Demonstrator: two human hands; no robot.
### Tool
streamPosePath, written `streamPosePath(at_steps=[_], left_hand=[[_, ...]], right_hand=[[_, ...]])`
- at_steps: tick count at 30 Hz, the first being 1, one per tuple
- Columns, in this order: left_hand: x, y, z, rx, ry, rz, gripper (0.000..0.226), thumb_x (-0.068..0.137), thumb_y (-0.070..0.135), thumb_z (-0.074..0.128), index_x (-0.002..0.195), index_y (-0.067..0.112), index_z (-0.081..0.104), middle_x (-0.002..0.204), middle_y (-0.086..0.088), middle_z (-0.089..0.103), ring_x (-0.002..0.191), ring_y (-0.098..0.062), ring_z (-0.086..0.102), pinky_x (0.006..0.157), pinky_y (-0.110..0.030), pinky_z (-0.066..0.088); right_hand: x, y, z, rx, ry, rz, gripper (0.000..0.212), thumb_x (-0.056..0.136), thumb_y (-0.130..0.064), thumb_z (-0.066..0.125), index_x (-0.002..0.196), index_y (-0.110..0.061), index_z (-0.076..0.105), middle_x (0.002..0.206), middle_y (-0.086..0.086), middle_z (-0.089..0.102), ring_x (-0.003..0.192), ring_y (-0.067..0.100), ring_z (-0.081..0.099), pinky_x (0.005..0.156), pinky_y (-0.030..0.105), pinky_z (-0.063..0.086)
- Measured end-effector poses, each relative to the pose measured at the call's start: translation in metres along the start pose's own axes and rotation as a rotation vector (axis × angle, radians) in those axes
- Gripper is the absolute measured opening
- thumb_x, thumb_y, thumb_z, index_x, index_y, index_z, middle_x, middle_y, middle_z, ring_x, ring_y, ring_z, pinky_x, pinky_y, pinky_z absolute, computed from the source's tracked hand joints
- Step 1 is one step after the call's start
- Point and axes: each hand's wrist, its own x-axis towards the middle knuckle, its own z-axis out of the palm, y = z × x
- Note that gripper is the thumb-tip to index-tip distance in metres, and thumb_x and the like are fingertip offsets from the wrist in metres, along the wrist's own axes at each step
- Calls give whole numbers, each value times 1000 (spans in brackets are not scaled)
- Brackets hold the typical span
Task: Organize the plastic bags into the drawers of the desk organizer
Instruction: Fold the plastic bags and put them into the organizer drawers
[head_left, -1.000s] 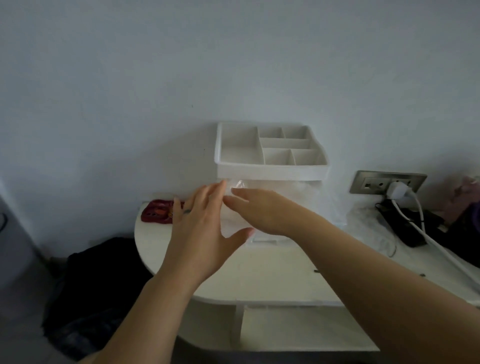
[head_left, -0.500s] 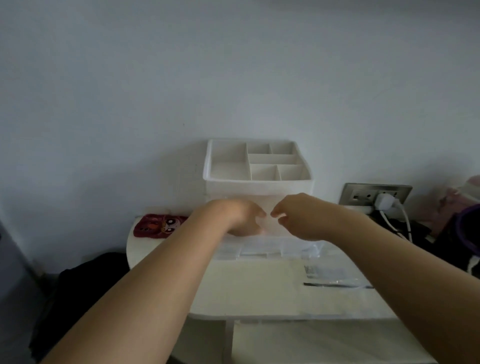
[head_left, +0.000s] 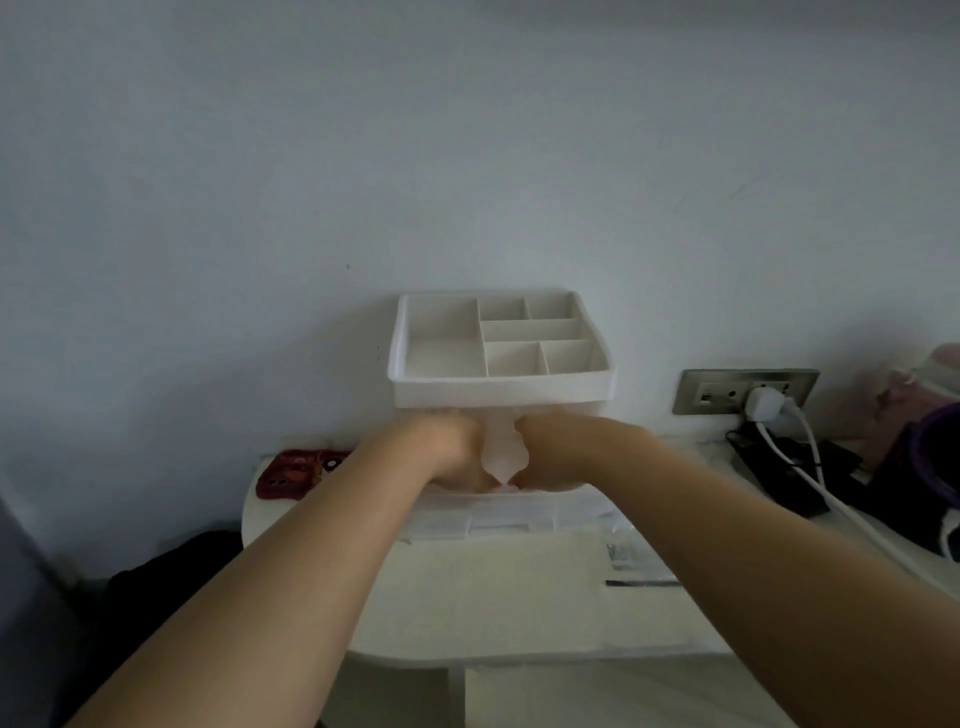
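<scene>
A white desk organizer (head_left: 498, 387) with a divided open top tray stands against the wall on a white table (head_left: 498, 608). Its clear drawer (head_left: 519, 514) is pulled out toward me. A folded translucent plastic bag (head_left: 503, 452) sits bunched between my two hands, just above the drawer. My left hand (head_left: 452, 454) and my right hand (head_left: 553, 454) both curl their fingers onto the bag from either side. The fingertips are hidden behind the knuckles. Another clear plastic bag (head_left: 636, 564) lies flat on the table at the right.
A red pouch (head_left: 296, 470) lies at the table's back left. A wall socket (head_left: 745, 389) with a white plug and cable, a black device (head_left: 779, 467) and dark purple items (head_left: 930, 452) crowd the right. A dark bundle (head_left: 161, 587) sits low on the left.
My hands went from flat and spread in front of the organizer to curled together on the bag. They lowered toward the pulled-out drawer.
</scene>
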Motion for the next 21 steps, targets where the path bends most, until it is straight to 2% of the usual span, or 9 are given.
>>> streamPosePath(at_steps=[3,5,7,9,11,13,15,18,21], left_hand=[[7,-3,8,29,-5,-92,63,89,48,54,142,22,33,151,-8,22,129,-32,37,105,-43,34],[9,-2,10,-38,-10,-75,64,91,46,52,145,20,28,151,-7,23,129,-32,37,106,-41,34],[6,1,8,-56,-24,-5,57,92,44,51,141,19,37,147,-6,33,127,-29,40,101,-33,34],[-2,-1,4,-94,21,12,56,92,43,53,141,20,39,146,-4,38,129,-26,39,98,-31,31],[-11,-8,2,-123,83,9,62,92,43,54,146,20,32,151,-1,33,136,-21,34,105,-28,27],[-26,-11,3,-139,186,68,61,92,44,53,146,22,33,152,2,32,137,-15,33,106,-23,24],[-40,-5,9,-267,331,169,51,92,38,55,140,26,43,144,6,44,127,-7,44,102,-20,32],[-61,16,24,-470,584,356,33,92,25,57,125,30,57,120,17,58,101,10,54,83,-4,42],[-72,39,49,-480,630,541,26,91,21,56,116,26,63,104,17,61,93,8,57,78,-6,45]], right_hand=[[9,6,7,-68,-44,52,44,92,-37,55,129,-14,51,128,5,54,119,26,48,101,32,37],[12,9,8,-50,-47,35,41,92,-35,55,127,-13,53,127,4,55,117,25,49,99,31,37],[6,12,6,-19,-36,7,43,93,-34,54,131,-13,50,132,5,52,120,24,48,102,32,36],[-8,17,-1,-1,38,-31,51,95,-36,52,139,-13,42,142,4,46,128,21,44,106,32,32],[-28,24,-10,51,151,-121,50,96,-36,50,141,-17,40,143,0,45,126,13,46,103,23,31],[-50,30,-17,168,274,-195,41,94,-35,52,134,-22,50,130,-7,57,109,2,56,93,13,36],[-68,41,-17,298,404,-221,28,91,-35,56,118,-30,62,107,-18,65,87,-9,60,80,5,42],[-86,62,-2,455,596,-194,8,86,-34,61,88,-31,69,75,-16,69,71,-4,64,65,7,50],[-94,86,29,538,649,-133,11,81,-35,63,74,-28,66,69,-18,68,61,-5,63,58,7,48]])
